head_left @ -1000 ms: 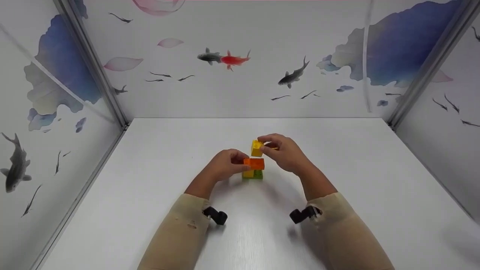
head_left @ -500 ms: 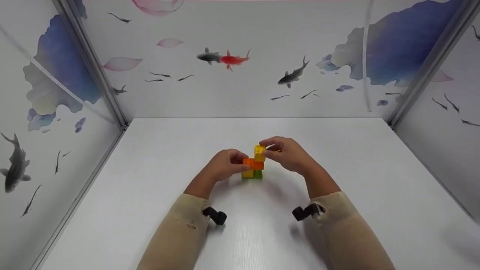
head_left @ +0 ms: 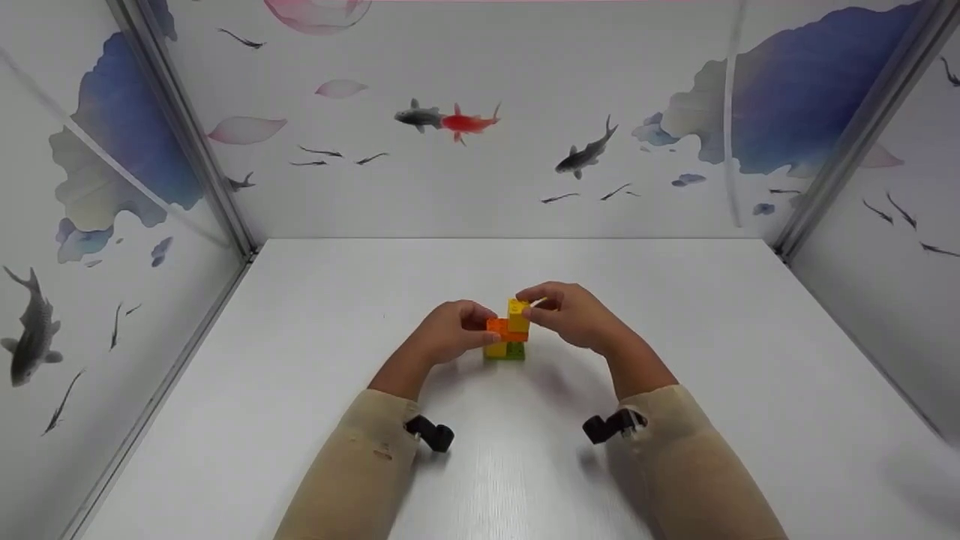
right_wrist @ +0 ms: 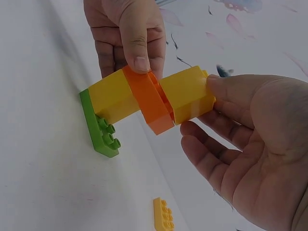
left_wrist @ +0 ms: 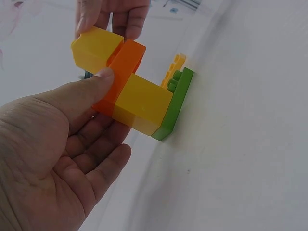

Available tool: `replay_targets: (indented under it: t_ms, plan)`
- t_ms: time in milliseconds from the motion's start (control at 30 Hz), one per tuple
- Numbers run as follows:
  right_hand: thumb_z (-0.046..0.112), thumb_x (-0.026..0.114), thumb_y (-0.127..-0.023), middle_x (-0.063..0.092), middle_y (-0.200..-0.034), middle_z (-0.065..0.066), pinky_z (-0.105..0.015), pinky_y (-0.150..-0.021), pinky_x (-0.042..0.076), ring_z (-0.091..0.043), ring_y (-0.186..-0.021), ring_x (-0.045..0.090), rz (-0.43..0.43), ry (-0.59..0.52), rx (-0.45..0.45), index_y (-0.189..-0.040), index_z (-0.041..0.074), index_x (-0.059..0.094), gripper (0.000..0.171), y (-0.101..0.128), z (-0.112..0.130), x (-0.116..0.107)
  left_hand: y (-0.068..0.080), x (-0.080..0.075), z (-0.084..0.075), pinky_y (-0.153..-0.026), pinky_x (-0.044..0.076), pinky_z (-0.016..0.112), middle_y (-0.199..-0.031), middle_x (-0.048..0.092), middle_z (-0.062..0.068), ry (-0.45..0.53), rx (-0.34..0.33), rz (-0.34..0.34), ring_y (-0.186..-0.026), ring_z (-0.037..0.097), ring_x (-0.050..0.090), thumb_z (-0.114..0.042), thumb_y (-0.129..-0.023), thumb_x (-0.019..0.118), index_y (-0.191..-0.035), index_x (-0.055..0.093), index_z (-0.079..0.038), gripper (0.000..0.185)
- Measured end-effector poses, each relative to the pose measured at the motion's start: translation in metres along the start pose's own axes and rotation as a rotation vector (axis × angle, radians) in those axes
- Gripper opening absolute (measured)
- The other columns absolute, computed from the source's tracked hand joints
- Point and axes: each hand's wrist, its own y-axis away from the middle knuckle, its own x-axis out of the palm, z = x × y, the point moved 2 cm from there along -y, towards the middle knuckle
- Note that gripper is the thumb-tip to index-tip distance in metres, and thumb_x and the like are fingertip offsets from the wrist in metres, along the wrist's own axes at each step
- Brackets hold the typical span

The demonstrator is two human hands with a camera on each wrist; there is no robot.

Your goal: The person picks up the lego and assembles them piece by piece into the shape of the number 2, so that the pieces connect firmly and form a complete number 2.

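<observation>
A small stack of toy building bricks stands on the table. At its bottom is a green flat brick (right_wrist: 100, 132) with round studs, bearing a lower yellow brick (left_wrist: 143, 103) on one end. Across that lies an orange brick (right_wrist: 147, 98), which my left hand (head_left: 454, 330) pinches between thumb and fingers. My right hand (head_left: 574, 315) grips an upper yellow brick (right_wrist: 187, 94) by thumb and fingers at the right end of the orange brick. In the right wrist view a thin gap shows some orange studs between these two.
A flat yellow-orange brick (right_wrist: 163, 215) lies on the white table (head_left: 337, 300) behind the stack, partly hidden by my right hand in the head view. White panels (head_left: 480, 187) with painted fish enclose the table's back and sides.
My right hand has lowered the upper yellow brick from above and behind the stack onto the orange brick's right end. My left hand has kept its grip on the orange brick.
</observation>
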Motion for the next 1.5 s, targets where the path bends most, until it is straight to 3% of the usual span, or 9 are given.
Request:
replay_targets:
  t_ms: [267, 567, 800, 1100, 1500]
  plan:
    - [0.036, 0.069, -0.105, 0.066, -0.142, 0.002, -0.048, -0.11, 0.058, -0.025, -0.128, 0.065, -0.005, 0.017, 0.0, -0.136, 0.033, 0.071, 0.031, -0.001, 0.001, 0.003, 0.0, 0.0, 0.0, -0.109, 0.058, 0.038, -0.12, 0.073, -0.005, -0.004, -0.011, -0.001, -0.113, 0.019, 0.066, -0.036, -0.094, 0.084, -0.123, 0.074, -0.026, 0.033]
    - [0.035, 0.069, -0.106, 0.067, -0.141, -0.001, -0.046, -0.108, 0.059, -0.026, -0.128, 0.065, -0.013, 0.101, -0.023, -0.14, 0.028, 0.07, 0.035, 0.0, 0.01, 0.007, 0.002, 0.0, -0.001, -0.109, 0.058, 0.038, -0.12, 0.074, -0.005, -0.002, 0.006, 0.0, -0.113, 0.019, 0.067, -0.036, -0.094, 0.084, -0.122, 0.074, -0.026, 0.031]
    - [0.034, 0.069, -0.106, 0.068, -0.138, 0.0, -0.047, -0.11, 0.058, -0.026, -0.128, 0.066, -0.002, 0.077, -0.019, -0.139, 0.028, 0.07, 0.034, 0.0, 0.006, 0.006, 0.002, 0.0, 0.001, -0.108, 0.057, 0.038, -0.12, 0.074, -0.005, 0.008, 0.027, -0.001, -0.113, 0.018, 0.068, -0.036, -0.094, 0.084, -0.122, 0.074, -0.025, 0.031]
    - [0.029, 0.068, -0.107, 0.068, -0.136, 0.0, -0.046, -0.111, 0.057, -0.025, -0.125, 0.065, 0.0, 0.09, -0.081, -0.137, 0.024, 0.072, 0.03, -0.002, 0.002, 0.001, 0.001, 0.0, -0.001, -0.109, 0.058, 0.038, -0.119, 0.074, -0.006, 0.025, 0.008, 0.004, -0.113, 0.018, 0.068, -0.037, -0.093, 0.085, -0.12, 0.075, -0.026, 0.03]
    - [0.032, 0.069, -0.106, 0.068, -0.137, 0.003, -0.046, -0.112, 0.056, -0.024, -0.128, 0.065, 0.025, 0.047, -0.035, -0.138, 0.03, 0.071, 0.032, -0.003, -0.004, 0.001, 0.002, 0.0, 0.0, -0.109, 0.057, 0.038, -0.119, 0.074, -0.006, 0.008, -0.011, -0.005, -0.112, 0.019, 0.067, -0.039, -0.093, 0.085, -0.119, 0.075, -0.028, 0.03]
